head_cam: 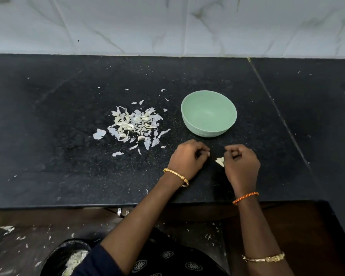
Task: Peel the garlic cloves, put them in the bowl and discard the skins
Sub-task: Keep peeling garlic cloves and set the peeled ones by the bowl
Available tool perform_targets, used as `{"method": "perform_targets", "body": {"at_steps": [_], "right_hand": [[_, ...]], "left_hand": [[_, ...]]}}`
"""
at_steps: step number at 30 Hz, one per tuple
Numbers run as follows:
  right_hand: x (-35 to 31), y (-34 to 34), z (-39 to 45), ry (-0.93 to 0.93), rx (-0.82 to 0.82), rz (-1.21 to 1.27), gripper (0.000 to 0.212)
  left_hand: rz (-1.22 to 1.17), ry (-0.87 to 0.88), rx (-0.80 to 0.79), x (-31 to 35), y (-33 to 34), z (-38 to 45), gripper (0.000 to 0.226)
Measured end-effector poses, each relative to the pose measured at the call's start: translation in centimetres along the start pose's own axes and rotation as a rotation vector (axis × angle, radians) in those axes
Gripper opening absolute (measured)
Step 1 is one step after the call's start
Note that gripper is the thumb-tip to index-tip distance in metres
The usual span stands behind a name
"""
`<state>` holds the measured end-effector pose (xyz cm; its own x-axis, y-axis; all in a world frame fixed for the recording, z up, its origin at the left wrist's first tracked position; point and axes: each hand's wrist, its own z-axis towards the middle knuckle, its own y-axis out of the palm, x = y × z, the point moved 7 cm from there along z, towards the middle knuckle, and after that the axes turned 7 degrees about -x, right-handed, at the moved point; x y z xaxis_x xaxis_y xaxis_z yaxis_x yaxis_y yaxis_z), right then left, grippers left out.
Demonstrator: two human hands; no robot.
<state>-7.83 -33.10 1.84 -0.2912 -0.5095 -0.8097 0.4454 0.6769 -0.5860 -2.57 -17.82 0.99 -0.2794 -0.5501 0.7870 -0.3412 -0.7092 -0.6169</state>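
Garlic cloves [220, 161] show as a small pale piece at the inner edge of our right hand [241, 163], low over the black counter [48, 176]; the fingers are curled, but we cannot tell whether the grip actually holds the piece or it only lies beside the hand. Our left hand [187, 158] sits just beside it, a small gap apart, fingers curled in with thumb and fingertips together; whether that grip pinches anything is too small to tell. Just beyond both hands stands a pale green bowl [209, 113], upright, its inside showing nothing. To the left of the bowl lies a loose heap of papery white skins [133, 124] with a few cloves mixed in, and stray flakes scattered around it. Behind the counter rises a white marbled wall [167, 24].
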Motion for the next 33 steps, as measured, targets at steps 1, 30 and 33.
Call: {"method": "perform_targets", "body": {"at_steps": [1,30,33], "right_hand": [[-1.1,0.5,-0.1,-0.040,-0.006,0.027,0.013],[-17.6,24.9,3.4,-0.229,-0.747,-0.357,0.010],[-16.7,23.7,4.7,-0.056,-0.734,0.046,0.007]], "left_hand": [[0.004,-0.042,0.044,-0.7,-1.2,-0.3,0.009],[-0.046,-0.233,0.350,-16.2,-21.0,2.6,0.008],[-0.082,-0.180,0.310,-16.2,-20.9,3.5,0.007]]}}
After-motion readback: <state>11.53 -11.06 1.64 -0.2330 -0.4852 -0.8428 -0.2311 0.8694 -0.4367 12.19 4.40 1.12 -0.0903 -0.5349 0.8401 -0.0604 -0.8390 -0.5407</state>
